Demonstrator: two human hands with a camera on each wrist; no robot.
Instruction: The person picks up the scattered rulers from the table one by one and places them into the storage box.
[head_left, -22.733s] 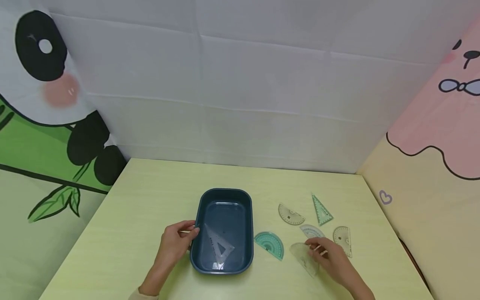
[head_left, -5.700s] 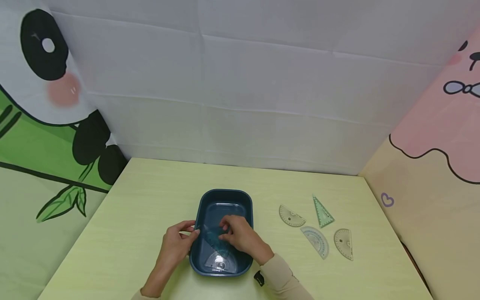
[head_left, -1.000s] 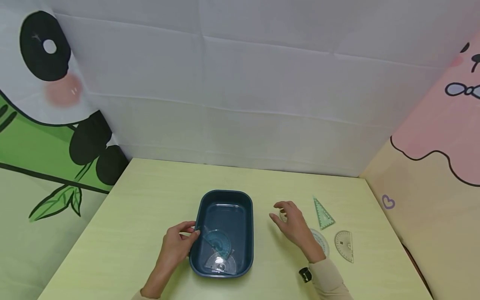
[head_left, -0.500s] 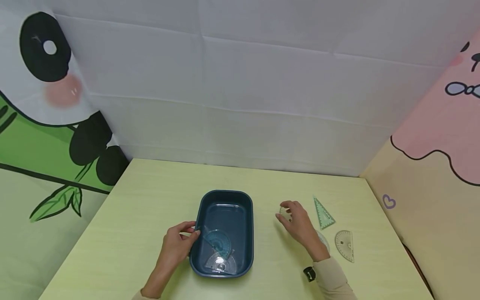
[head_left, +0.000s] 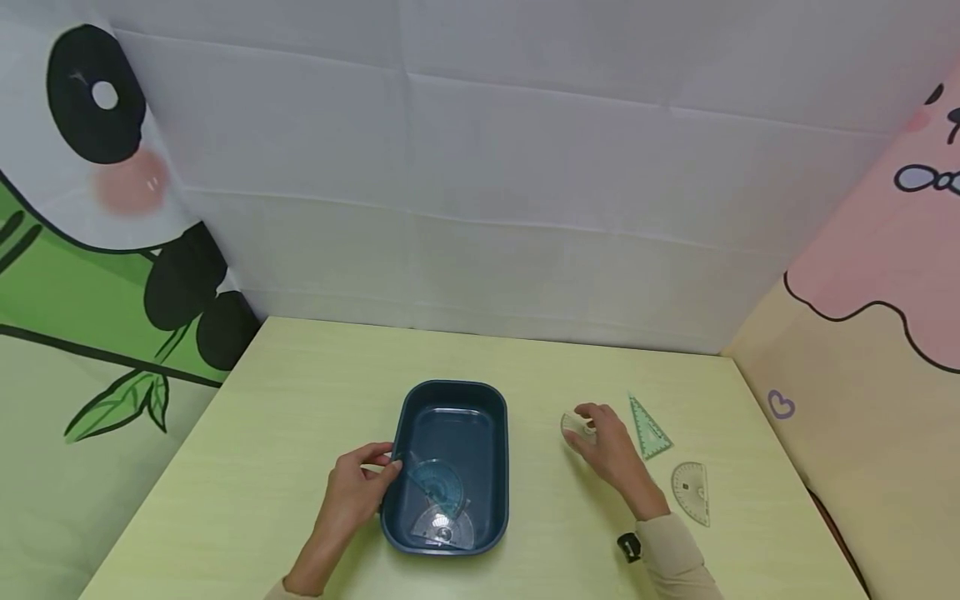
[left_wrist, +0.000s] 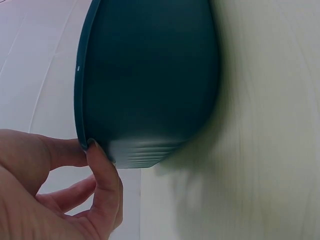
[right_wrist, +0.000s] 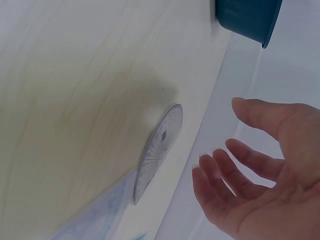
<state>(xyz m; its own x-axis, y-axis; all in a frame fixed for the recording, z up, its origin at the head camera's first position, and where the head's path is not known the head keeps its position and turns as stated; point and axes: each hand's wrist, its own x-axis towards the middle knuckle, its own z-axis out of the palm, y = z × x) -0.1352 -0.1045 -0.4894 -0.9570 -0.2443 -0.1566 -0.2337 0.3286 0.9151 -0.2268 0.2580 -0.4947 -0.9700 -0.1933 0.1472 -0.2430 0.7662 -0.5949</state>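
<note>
Head view: protractor (head_left: 569, 425) below parted, empty right fingers (right_wrist: 255, 161); left fingers (left_wrist: 104, 180) pinch tray (head_left: 450, 433).

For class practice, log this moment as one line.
left hand: grips blue tray; right hand: above clear protractor, not touching; green triangle: on table

Tray (head_left: 450, 433) on table (head_left: 337, 367), protractors (head_left: 442, 482) inside, single protractor (head_left: 571, 424) between tray and set square (head_left: 649, 431), second protractor (head_left: 692, 492) before the set square

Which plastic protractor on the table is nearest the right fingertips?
The clear, semicircular plastic protractor partly covered by the right hand; the rightmost one lies uncovered, the bluish one nearer the wrist.
</note>
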